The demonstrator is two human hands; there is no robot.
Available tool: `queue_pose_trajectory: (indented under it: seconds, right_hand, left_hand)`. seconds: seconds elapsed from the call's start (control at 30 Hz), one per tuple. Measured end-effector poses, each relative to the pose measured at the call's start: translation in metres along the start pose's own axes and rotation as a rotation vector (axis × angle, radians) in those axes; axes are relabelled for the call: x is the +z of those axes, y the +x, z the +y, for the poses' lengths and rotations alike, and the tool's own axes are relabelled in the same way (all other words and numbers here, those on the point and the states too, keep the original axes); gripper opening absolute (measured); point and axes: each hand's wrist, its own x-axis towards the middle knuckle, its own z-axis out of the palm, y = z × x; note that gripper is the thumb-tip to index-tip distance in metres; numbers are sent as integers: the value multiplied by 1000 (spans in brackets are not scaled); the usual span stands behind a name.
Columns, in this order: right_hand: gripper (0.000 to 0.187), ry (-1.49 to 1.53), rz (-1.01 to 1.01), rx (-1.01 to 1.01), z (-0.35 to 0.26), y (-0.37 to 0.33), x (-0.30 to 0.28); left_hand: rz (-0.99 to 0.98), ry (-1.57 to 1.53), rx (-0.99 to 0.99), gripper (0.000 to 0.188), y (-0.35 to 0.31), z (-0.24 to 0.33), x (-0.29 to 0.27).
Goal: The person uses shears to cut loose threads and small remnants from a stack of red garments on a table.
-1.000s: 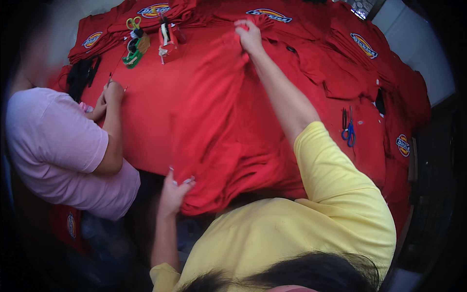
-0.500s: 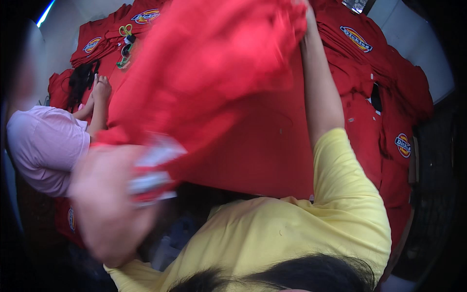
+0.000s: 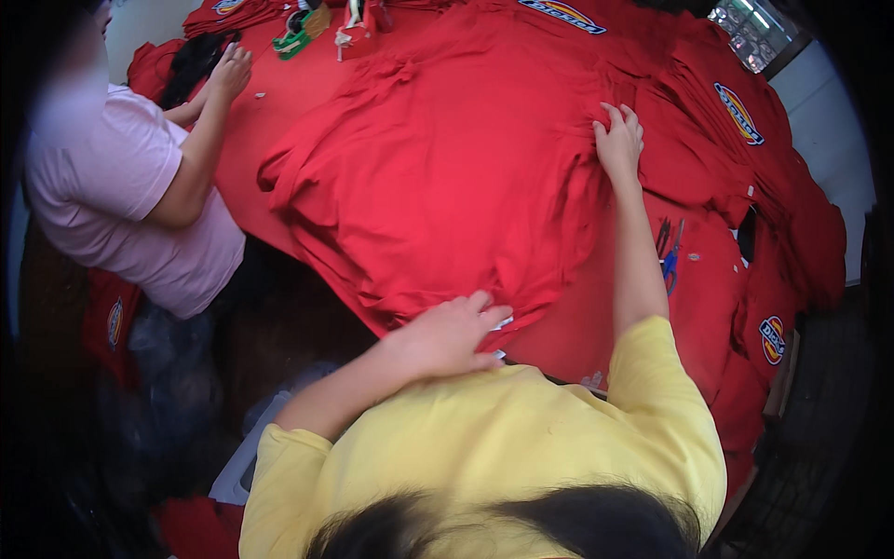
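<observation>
A red shirt [image 3: 456, 177] lies spread and rumpled over the red-covered table in front of me. My left hand [image 3: 452, 331] is at its near edge, fingers and thumb apart, next to small white labels [image 3: 504, 324]. Farther off, my right hand [image 3: 619, 147] touches the right side of the shirt with its fingers spread and lightly bent. Parts of both hands' contact with the cloth are hidden.
Folded red garments with oval patches [image 3: 738, 114] are piled along the right. Blue-handled scissors [image 3: 670, 268] lie right of my right forearm. A co-worker in a pale pink shirt [image 3: 121, 186] stands at left, hands near a black item [image 3: 193, 67]. A green tool [image 3: 292, 43] sits at the back.
The red shirt, raised and blurred in motion before, now lies on the table. My left hand has moved right to its near edge; my right hand has come down and nearer. Blue-handled scissors now show.
</observation>
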Motion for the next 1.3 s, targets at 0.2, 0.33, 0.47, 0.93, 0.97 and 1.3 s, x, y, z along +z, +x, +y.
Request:
queue_pose_trajectory:
  seconds: [0.2, 0.33, 0.47, 0.93, 0.97, 1.3]
  right_hand:
    - [36, 655, -412, -582, -125, -152, -82]
    - [34, 435, -537, -573, -157, -241, -90]
    - [28, 538, -686, -503, -147, -258, -129]
    - [26, 731, -566, 421, -135, -289, -228]
    - [26, 660, -398, 355, -133, -286, -212]
    - [55, -174, -222, 284, -112, -223, -41]
  left_hand:
    - [1087, 372, -241, 78, -50, -162, -110]
    - [797, -126, -328, 83, -77, -289, -134]
    - [611, -596, -266, 71, -44, -316, -145]
    - [229, 470, -442, 105, -86, -218, -190]
    - [273, 533, -339, 104, -75, -201, -182]
    - [442, 448, -778, 70, 25, -236, -111]
